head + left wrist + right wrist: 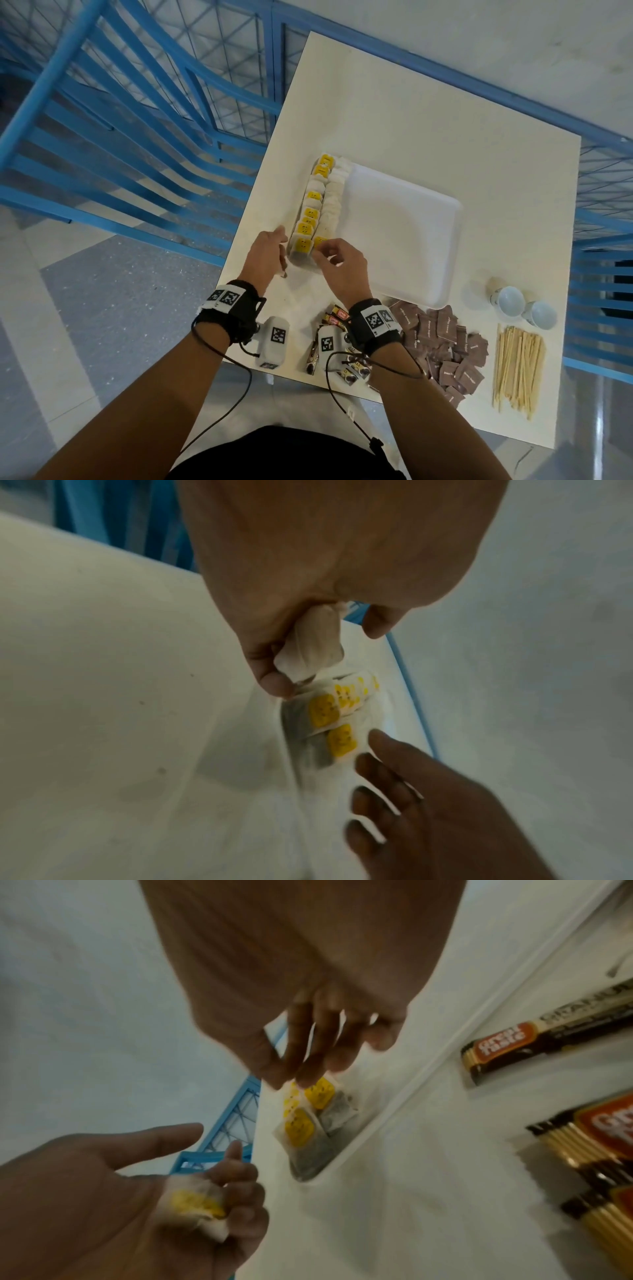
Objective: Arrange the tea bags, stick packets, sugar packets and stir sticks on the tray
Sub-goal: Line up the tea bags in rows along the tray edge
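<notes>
A white foam tray [404, 240] lies mid-table. Tea bags [310, 214] with yellow tags stand in a row along its left rim. My right hand [320, 251] reaches over the tray's near-left corner, thumb and forefinger pinching the nearest tea bag [320, 1093] at its tag. My left hand [279, 240] hovers just left of the tray, fingers curled round a crumpled tea bag [315, 642] in the palm, which also shows as the held tea bag [195, 1204] in the right wrist view. Stick packets [334, 317], brown sugar packets [445, 342] and stir sticks [517, 370] lie along the near edge.
Two small pale cups [510, 301] stand right of the tray's near corner. A blue metal railing [137, 137] runs along the table's left and far sides. The table's left edge [236, 246] lies close under my left hand.
</notes>
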### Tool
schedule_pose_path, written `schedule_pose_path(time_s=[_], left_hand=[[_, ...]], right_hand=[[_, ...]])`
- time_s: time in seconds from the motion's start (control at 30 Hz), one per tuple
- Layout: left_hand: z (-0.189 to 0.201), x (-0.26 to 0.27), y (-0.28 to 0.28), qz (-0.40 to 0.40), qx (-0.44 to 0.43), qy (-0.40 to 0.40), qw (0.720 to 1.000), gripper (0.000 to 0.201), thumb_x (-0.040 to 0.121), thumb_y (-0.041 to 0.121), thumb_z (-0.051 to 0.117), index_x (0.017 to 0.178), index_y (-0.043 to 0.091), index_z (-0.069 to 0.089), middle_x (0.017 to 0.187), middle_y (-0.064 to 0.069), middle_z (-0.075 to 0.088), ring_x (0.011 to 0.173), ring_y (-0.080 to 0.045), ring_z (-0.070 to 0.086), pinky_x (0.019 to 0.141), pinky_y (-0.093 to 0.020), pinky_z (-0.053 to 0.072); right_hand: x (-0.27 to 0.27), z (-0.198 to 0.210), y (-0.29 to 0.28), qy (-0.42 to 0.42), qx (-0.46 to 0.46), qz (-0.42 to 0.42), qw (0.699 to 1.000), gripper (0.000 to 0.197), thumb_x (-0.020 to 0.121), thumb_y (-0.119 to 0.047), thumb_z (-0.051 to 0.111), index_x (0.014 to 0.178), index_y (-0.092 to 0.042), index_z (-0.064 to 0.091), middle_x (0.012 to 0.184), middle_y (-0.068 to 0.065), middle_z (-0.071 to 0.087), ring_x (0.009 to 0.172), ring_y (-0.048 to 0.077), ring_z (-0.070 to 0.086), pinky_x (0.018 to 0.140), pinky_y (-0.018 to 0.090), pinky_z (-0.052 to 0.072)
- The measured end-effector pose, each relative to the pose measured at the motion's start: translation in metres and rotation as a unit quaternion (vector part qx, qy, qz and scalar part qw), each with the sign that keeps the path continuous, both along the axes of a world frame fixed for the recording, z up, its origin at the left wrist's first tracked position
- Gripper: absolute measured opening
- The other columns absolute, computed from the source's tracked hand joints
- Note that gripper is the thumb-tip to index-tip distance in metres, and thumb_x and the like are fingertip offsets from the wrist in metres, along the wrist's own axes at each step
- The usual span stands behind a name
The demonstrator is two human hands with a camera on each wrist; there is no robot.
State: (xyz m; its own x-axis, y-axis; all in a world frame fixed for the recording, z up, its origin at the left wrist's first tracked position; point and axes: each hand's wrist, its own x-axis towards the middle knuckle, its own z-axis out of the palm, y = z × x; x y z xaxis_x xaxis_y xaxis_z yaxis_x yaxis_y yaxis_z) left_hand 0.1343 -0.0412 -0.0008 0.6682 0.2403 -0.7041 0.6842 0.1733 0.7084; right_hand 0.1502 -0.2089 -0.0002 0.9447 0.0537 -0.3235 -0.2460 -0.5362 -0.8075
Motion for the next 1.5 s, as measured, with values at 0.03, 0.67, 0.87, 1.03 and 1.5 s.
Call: schedule_pose_path(time_s=[0.03,0.67,0.87,1.03,1.5], left_hand=[[0.004,0.002,-0.001,0.031,-0.058,0.009,0.998,0.036,0.104,0.045,0.045,0.098,0.013,0.060,0.076,-0.002,0.056,0.066,-0.021,0.052,0.059,-0.034,0.044],[0.003,-0.015,0.004,0.002,-0.140,-0.024,0.990,0.026,0.100,0.007,0.062,0.125,0.001,0.062,0.093,-0.022,0.070,0.077,-0.028,0.069,0.078,-0.039,0.060],[0.005,-0.013,0.001,0.008,-0.150,-0.015,0.989,0.026,0.101,0.020,0.062,0.109,-0.003,0.067,0.082,-0.015,0.071,0.068,-0.026,0.067,0.072,-0.038,0.060],[0.005,-0.013,-0.005,-0.025,-0.122,0.015,0.992,0.035,0.104,0.029,0.057,0.103,-0.003,0.070,0.079,-0.014,0.070,0.060,-0.024,0.064,0.059,-0.032,0.056],[-0.007,-0.028,0.012,-0.095,-0.011,0.039,0.995,0.020,0.103,0.014,0.054,0.111,0.003,0.069,0.082,-0.007,0.071,0.061,-0.019,0.061,0.055,-0.027,0.045]], right_hand=[[-0.001,0.006,0.003,-0.006,0.024,0.037,0.999,0.014,0.086,-0.029,0.077,0.096,-0.020,0.073,0.087,-0.011,0.070,0.073,0.005,0.061,0.067,0.014,0.046],[0.006,0.011,0.005,0.010,0.083,0.096,0.992,0.034,0.092,0.000,0.053,0.108,-0.023,0.072,0.095,-0.007,0.071,0.074,0.009,0.064,0.073,0.018,0.051],[0.006,0.012,0.000,-0.027,0.052,0.113,0.992,0.014,0.091,-0.018,0.070,0.104,-0.020,0.075,0.102,-0.011,0.073,0.086,0.001,0.063,0.075,0.010,0.046],[0.009,0.002,-0.005,-0.012,0.034,0.066,0.997,0.005,0.096,-0.028,0.067,0.098,-0.025,0.070,0.093,-0.011,0.071,0.078,0.004,0.065,0.074,0.014,0.049],[0.007,-0.026,-0.009,0.002,-0.086,0.082,0.993,0.018,0.099,-0.029,0.060,0.105,-0.015,0.070,0.088,-0.006,0.066,0.078,0.008,0.057,0.065,0.001,0.036]])
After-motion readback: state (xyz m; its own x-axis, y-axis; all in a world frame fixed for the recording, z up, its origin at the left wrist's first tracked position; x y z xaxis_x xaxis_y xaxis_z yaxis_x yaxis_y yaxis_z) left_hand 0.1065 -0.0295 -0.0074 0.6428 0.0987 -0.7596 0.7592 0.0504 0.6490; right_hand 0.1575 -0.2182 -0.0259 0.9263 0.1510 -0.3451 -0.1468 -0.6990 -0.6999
